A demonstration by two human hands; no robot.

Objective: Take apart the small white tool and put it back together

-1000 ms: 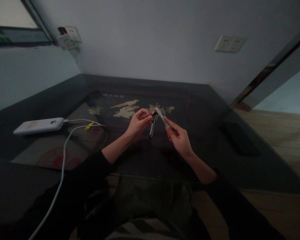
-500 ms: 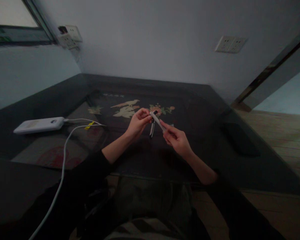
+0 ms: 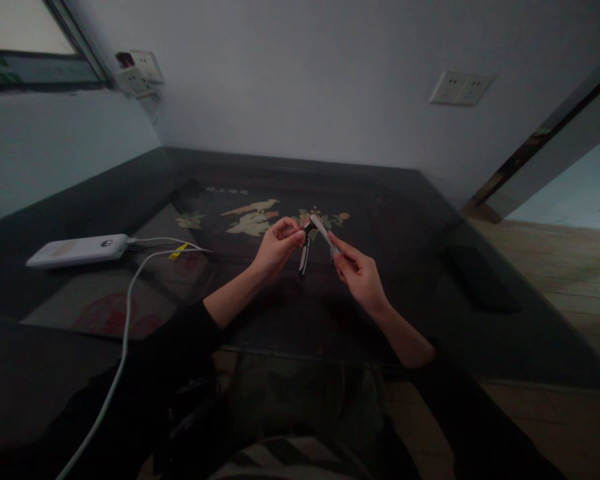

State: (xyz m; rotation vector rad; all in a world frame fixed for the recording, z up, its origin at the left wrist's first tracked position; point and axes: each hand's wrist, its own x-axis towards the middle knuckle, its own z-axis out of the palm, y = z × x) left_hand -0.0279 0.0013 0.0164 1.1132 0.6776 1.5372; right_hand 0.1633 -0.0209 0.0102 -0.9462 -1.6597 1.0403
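Note:
My left hand (image 3: 279, 248) is closed, thumb and forefinger pinching a small dark piece (image 3: 309, 227) with a black end. My right hand (image 3: 359, 275) is closed too, gripping a slim pale strip-shaped tool (image 3: 323, 230) by its near end. The strip slants up and left, its far tip right beside the black end; whether they touch, I cannot tell. Just below my left fingertips shows a narrow black-and-silver object (image 3: 305, 259). I cannot make out if it hangs from the dark piece or lies on the table. Dim light hides finer detail.
The dark glossy table (image 3: 400, 200) bears a bird-and-flower picture (image 3: 253, 219). On the left lies a white power bank (image 3: 77, 251) with a white cable (image 3: 129, 300) running toward me. A dark flat object (image 3: 480, 278) rests at the right. A wall (image 3: 300, 87) stands behind.
The pale strip moved left across the dark piece to my left fingertips, then came back right with my right hand. My left hand has stayed almost still.

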